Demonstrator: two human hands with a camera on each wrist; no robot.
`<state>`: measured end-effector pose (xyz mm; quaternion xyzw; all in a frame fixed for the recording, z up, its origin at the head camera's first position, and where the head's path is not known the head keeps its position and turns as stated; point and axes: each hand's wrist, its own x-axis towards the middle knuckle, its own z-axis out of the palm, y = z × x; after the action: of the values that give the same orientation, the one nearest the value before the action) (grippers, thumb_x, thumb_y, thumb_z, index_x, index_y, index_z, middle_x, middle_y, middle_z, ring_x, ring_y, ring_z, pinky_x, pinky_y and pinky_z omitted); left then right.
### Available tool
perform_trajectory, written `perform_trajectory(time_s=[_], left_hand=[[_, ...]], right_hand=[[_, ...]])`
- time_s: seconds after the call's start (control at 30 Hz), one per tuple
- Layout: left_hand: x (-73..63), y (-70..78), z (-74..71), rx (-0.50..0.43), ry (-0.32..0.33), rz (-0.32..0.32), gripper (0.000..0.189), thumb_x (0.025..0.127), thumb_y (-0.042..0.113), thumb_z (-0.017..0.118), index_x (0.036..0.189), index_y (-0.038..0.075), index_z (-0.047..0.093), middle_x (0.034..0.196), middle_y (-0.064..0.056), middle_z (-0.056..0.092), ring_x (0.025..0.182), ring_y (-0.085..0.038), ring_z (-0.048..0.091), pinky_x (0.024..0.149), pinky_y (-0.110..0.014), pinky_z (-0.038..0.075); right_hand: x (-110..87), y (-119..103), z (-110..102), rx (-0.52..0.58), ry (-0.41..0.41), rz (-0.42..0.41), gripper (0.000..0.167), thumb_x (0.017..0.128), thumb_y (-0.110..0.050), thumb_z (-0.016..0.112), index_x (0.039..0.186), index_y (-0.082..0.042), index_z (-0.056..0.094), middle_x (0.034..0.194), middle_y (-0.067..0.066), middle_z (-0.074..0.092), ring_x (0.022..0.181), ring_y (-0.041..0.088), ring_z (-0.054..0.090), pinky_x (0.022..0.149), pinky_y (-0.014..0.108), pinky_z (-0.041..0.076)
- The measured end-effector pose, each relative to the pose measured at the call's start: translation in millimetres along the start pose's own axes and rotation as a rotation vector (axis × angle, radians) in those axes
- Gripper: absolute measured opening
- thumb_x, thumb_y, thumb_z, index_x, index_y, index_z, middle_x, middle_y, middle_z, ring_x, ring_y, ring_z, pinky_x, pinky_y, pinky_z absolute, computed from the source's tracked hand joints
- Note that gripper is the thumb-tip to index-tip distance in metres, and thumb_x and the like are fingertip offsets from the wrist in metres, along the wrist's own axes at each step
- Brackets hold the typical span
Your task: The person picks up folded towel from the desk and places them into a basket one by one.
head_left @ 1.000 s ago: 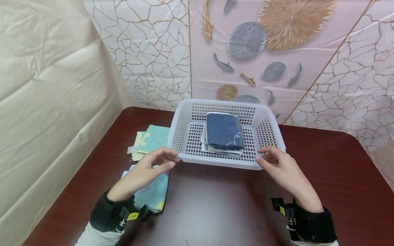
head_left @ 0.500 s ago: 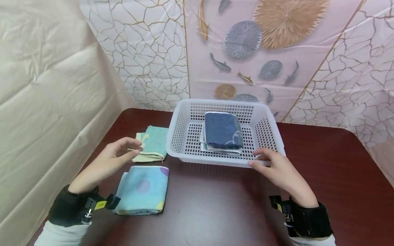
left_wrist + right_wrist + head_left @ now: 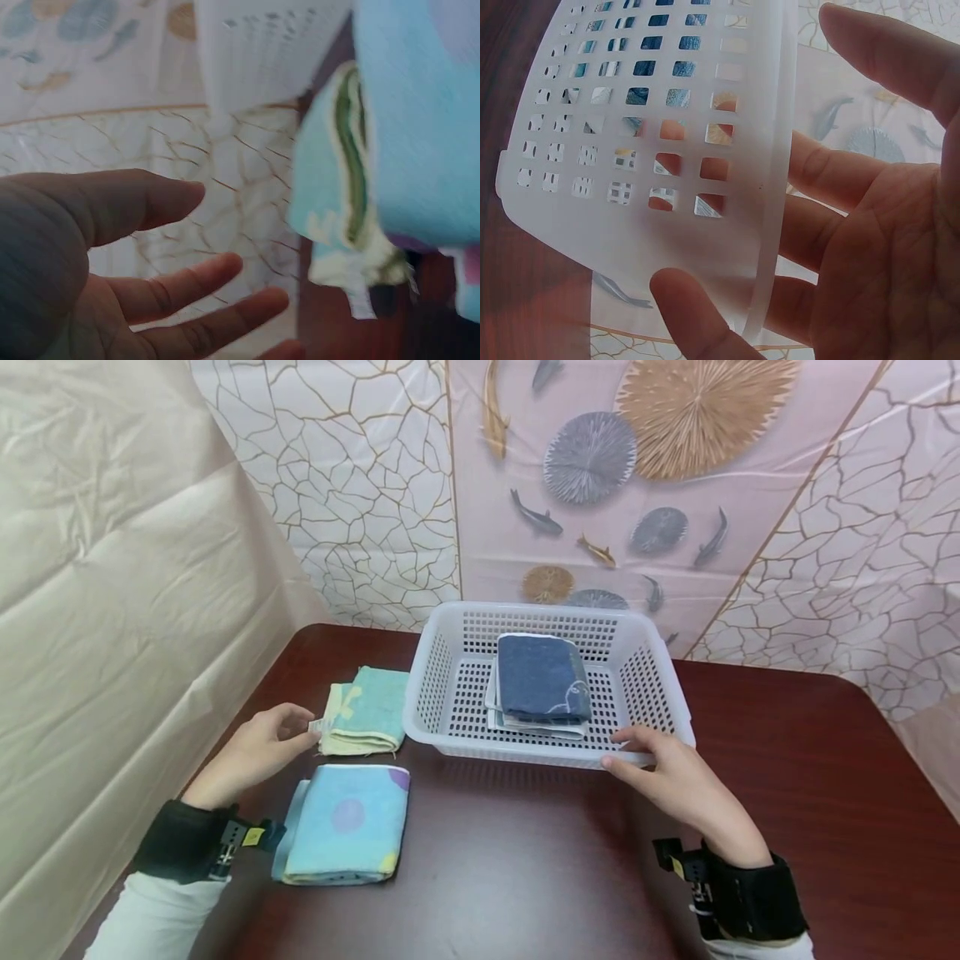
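My left hand [image 3: 265, 741] is at the left end of a small folded green and yellow towel [image 3: 371, 706], its fingertips right at the white tag [image 3: 316, 725]. Its thumb and fingers [image 3: 161, 292] are spread apart in the left wrist view, with nothing between them. My right hand [image 3: 675, 777] lies over the front right rim of a white plastic basket [image 3: 525, 752]. Several fingers pass over that rim to the inside, one stays outside the wall, and the thumb [image 3: 885, 56] stands away from it. Inside the basket lies a folded dark blue towel [image 3: 540, 677] on lighter cloths.
A folded light blue towel [image 3: 348, 827] with purple and yellow patches lies in front of the green one, close to my left forearm. Both towels are left of the basket on the dark red table [image 3: 525, 852]. Patterned sheets [image 3: 360, 485] hang behind and at the left.
My left hand has moved left from the basket's front left corner to the tagged end of the green towel, uncovering the light blue towel. The right hand stays at the rim.
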<state>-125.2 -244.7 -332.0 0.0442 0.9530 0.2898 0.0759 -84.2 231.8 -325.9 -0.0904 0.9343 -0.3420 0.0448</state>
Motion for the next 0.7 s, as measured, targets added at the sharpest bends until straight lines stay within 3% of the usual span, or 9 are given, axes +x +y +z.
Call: perform_trajectory(time_s=[0.2,0.37,0.5,0.7], left_hand=[[11.6,-14.6,12.1,0.012,-0.094,-0.028,0.056,0.096,0.033,0.062,0.133,-0.008,0.049,0.121,-0.031,0.061,0.104,-0.040,0.060,0.088,-0.055,0.054],[18.5,-15.6,22.3,-0.011,-0.170,-0.027,0.057,0.094,0.029,0.065,0.133,-0.008,0.049,0.116,-0.028,0.064,0.093,-0.031,0.063,0.080,-0.043,0.058],[20.7,-13.6,27.5,0.034,-0.160,-0.003,0.053,0.091,0.025,0.068,0.128,-0.009,0.052,0.110,-0.027,0.064,0.090,-0.030,0.060,0.074,-0.041,0.056],[13.4,-9.6,35.5,0.052,-0.156,0.013,0.049,0.090,0.023,0.071,0.124,-0.008,0.057,0.106,-0.023,0.064,0.091,-0.030,0.058,0.074,-0.041,0.052]], right_hand=[[0.7,-0.3,0.6,-0.013,-0.004,-0.006,0.043,0.096,-0.028,0.066,0.125,0.003,0.061,0.128,0.025,0.062,0.108,0.037,0.067,0.087,0.052,0.055],[1.0,-0.5,0.8,-0.005,-0.011,-0.013,0.043,0.096,-0.027,0.065,0.126,0.003,0.061,0.127,0.024,0.063,0.109,0.037,0.067,0.088,0.053,0.054],[0.5,0.0,0.8,-0.003,-0.019,-0.008,0.043,0.097,-0.027,0.065,0.127,0.003,0.060,0.128,0.025,0.063,0.110,0.038,0.066,0.087,0.052,0.055],[1.0,0.7,1.0,-0.002,-0.021,-0.014,0.043,0.097,-0.027,0.065,0.127,0.004,0.060,0.127,0.025,0.063,0.109,0.037,0.067,0.087,0.052,0.055]])
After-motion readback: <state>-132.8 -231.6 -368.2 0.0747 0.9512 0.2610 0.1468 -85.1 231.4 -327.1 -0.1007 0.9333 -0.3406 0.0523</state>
